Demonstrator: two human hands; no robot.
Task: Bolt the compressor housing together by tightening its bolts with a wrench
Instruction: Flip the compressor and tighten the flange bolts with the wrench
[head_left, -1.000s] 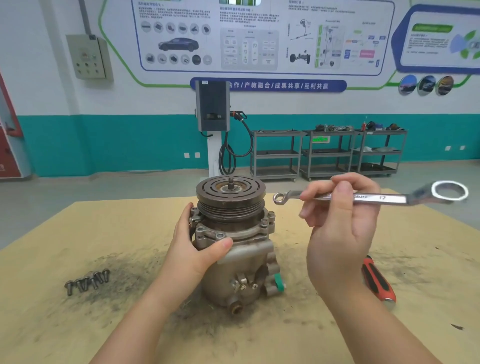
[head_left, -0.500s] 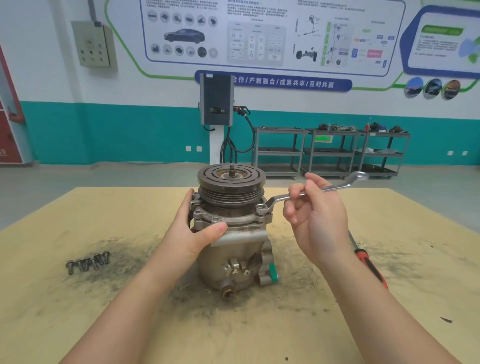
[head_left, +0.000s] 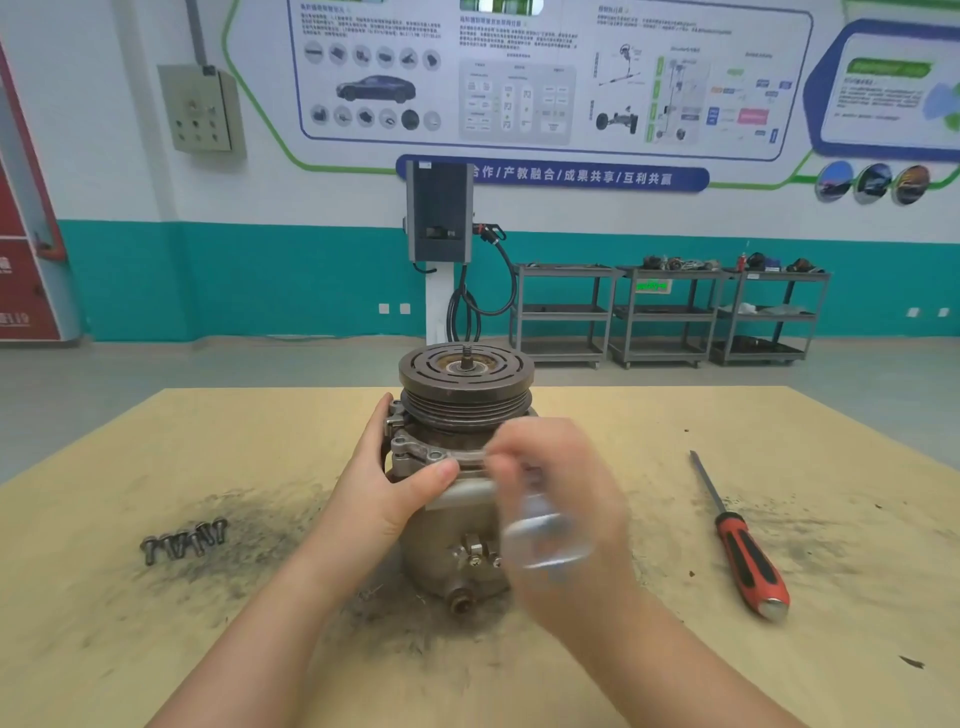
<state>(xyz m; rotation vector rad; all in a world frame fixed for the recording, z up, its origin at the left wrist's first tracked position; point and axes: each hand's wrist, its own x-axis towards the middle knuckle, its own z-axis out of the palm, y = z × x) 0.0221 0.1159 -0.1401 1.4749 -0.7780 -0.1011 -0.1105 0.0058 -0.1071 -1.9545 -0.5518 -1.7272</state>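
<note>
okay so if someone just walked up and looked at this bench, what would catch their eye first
Probably the compressor standing upright mid-table, its grooved pulley on top, with the left hand gripping its left side and the blurred right hand swinging a wrench in front of it. Next, the red-handled screwdriver lying to the right, and the loose bolts in dark grime to the left.

Looks like an automotive training workshop. Far wall: big info boards (head_left: 519, 78) w/ car and chassis diagrams, a blue banner (head_left: 553, 178) w/ Chinese text, teal band along the bottom. EV charger unit (head_left: 439, 210) w/ coiled cable at far centre; grey electrical box (head_left: 200, 108) far left. Far right: three metal carts (head_left: 670, 312) carrying car parts. Near: a wooden bench top (head_left: 779, 649) smeared w/ dark grime, loose bolts (head_left: 182, 540) at left, red-handled screwdriver (head_left: 743, 545) at right.
</note>
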